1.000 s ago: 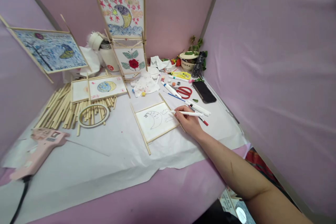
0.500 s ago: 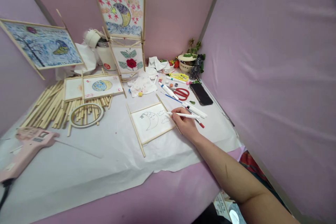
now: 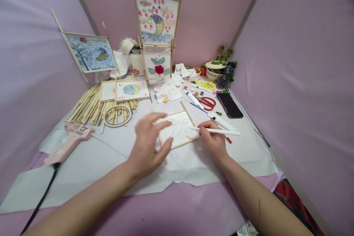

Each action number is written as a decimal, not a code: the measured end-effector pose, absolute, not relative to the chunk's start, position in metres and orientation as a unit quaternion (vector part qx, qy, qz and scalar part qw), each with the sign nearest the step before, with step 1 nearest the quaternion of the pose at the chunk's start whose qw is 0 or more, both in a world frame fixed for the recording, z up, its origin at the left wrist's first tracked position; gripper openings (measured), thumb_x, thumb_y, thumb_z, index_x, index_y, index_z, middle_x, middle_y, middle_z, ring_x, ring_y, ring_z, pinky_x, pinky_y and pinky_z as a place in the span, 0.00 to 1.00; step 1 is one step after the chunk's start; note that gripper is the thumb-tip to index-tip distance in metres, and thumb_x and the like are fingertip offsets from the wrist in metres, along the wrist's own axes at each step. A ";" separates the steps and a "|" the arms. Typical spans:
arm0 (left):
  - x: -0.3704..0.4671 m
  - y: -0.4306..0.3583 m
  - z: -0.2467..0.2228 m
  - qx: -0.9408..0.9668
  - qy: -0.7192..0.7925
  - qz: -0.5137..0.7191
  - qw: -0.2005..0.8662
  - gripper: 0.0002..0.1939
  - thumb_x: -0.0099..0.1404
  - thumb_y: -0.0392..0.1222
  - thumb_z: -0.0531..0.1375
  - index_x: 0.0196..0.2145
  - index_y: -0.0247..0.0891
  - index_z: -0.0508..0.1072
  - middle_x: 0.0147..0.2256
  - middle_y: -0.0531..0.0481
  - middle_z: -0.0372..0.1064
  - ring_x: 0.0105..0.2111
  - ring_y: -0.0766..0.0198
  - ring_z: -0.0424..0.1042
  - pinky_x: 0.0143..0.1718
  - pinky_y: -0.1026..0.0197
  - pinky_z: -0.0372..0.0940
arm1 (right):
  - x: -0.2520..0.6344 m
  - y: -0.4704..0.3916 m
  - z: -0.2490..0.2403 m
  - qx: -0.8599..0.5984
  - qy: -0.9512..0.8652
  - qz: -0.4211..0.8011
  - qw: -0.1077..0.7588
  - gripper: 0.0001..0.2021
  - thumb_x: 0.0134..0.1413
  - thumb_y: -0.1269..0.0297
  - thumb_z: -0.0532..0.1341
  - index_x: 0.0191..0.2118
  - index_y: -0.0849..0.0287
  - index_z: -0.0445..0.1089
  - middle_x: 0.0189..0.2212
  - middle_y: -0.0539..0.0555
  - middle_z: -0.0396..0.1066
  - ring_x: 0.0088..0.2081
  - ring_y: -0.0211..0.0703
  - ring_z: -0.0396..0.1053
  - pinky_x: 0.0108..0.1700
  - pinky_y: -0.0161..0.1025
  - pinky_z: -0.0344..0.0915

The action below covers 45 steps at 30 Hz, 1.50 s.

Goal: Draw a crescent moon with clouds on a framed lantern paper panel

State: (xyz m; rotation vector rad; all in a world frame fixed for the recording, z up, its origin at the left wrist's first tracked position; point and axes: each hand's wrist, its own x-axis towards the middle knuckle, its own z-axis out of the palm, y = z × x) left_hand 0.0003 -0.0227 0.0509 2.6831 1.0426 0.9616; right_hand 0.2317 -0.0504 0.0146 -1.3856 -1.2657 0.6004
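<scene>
A white pen (image 3: 221, 131) is held in my right hand (image 3: 214, 141), its tip pointing left over the right part of a framed paper panel (image 3: 179, 138). Thin wooden sticks edge this panel, and a line drawing of a moon and clouds shows on it. My left hand (image 3: 151, 142) is above the panel's left side, fingers spread and slightly blurred, with nothing in them. It hides the left part of the drawing. Whether its fingers touch the panel I cannot tell.
To the left lie a pink glue gun (image 3: 73, 140), a tape roll (image 3: 117, 115) and wooden sticks (image 3: 85, 107). Red-handled scissors (image 3: 207, 103), markers (image 3: 221, 121) and a phone (image 3: 229, 105) lie at right. A decorated lantern frame (image 3: 157, 38) stands behind.
My left hand has come into view and reached over the panel's left side. The view has shifted left, so things appear farther right. My right hand still holds the pen.
</scene>
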 end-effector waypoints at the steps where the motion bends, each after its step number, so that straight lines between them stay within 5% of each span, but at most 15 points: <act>1: 0.002 -0.022 0.045 0.886 0.335 0.317 0.052 0.14 0.68 0.42 0.57 0.50 0.41 0.69 0.55 0.42 0.64 0.55 0.50 0.62 0.54 0.43 0.58 | 0.229 -0.052 0.015 -0.582 -0.539 0.259 0.551 0.04 0.56 0.63 0.58 0.32 0.54 0.69 0.25 0.49 0.67 0.30 0.43 0.65 0.35 0.40 0.61; 6: 0.008 -0.021 0.015 0.906 0.288 0.301 0.071 0.07 0.66 0.39 0.57 0.41 0.42 0.73 0.49 0.46 0.71 0.54 0.49 0.64 0.50 0.44 0.53 | 0.216 -0.056 0.012 -0.583 -0.550 0.286 0.525 0.04 0.55 0.63 0.61 0.31 0.54 0.65 0.24 0.48 0.65 0.26 0.40 0.62 0.28 0.37 0.59; 18: 0.008 -0.014 0.008 0.916 0.266 0.266 0.137 0.11 0.65 0.41 0.58 0.44 0.37 0.73 0.41 0.45 0.71 0.45 0.52 0.67 0.44 0.49 0.59 | 0.218 -0.058 0.005 -0.545 -0.659 0.246 0.455 0.03 0.56 0.69 0.56 0.33 0.57 0.66 0.22 0.47 0.64 0.21 0.35 0.60 0.24 0.34 0.58; 45: 0.005 -0.013 0.009 0.907 0.284 0.267 0.160 0.10 0.64 0.41 0.58 0.41 0.36 0.75 0.39 0.43 0.72 0.42 0.52 0.69 0.42 0.49 0.65 | 0.209 -0.060 0.010 -0.483 -0.750 0.140 0.430 0.06 0.53 0.76 0.58 0.36 0.59 0.66 0.24 0.51 0.67 0.27 0.39 0.64 0.31 0.38 0.61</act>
